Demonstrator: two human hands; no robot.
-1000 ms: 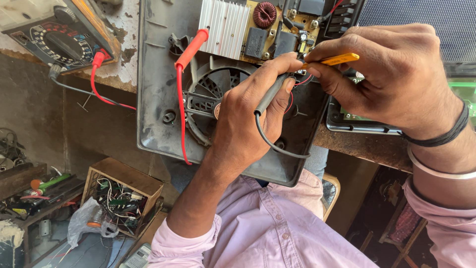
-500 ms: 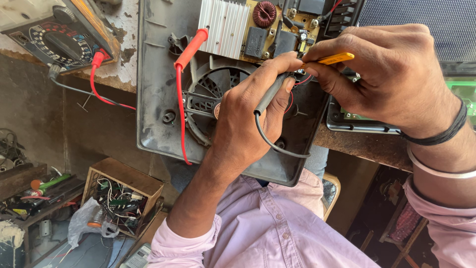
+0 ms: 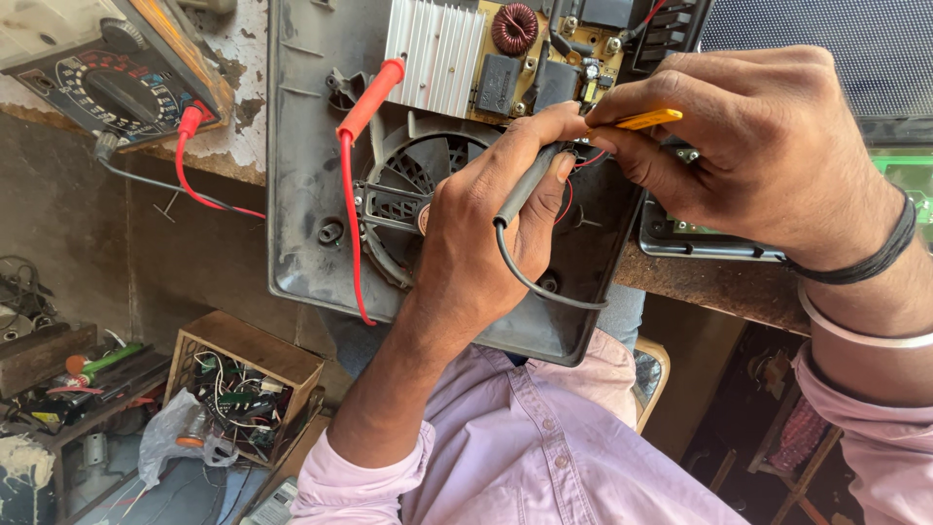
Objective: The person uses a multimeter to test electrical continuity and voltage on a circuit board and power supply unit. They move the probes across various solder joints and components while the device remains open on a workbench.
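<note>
1. Casing (image 3: 301, 194): the grey plastic shell fills the upper centre of the frame, its lower edge overhanging the bench toward your lap.
2. Your right hand (image 3: 768, 146): upper right, fingers pressed together around the tweezers (image 3: 646, 120), whose yellow end points left at the board.
3. Your left hand (image 3: 486, 224): centre, closed on the black probe (image 3: 525, 190), pinching it between thumb and fingers; its tip is at the board's lower edge, just beside the tweezers, and its black lead loops down to the right over the casing.
4. Meter (image 3: 107, 73): upper left corner, lying on the bench with its dial up; a red plug and lead run from it.
5. Fan (image 3: 413, 204): round and grey, set in the casing, partly hidden under your left hand.
6. Board (image 3: 544, 58): top centre inside the casing, carrying a copper coil and dark components.
7. Heatsink (image 3: 432, 53): finned, silver, just left of the board.
8. Red probe (image 3: 369, 97): lies loose and slanted on the casing, left of the heatsink, held by neither hand; its red lead trails down across the fan.
</note>
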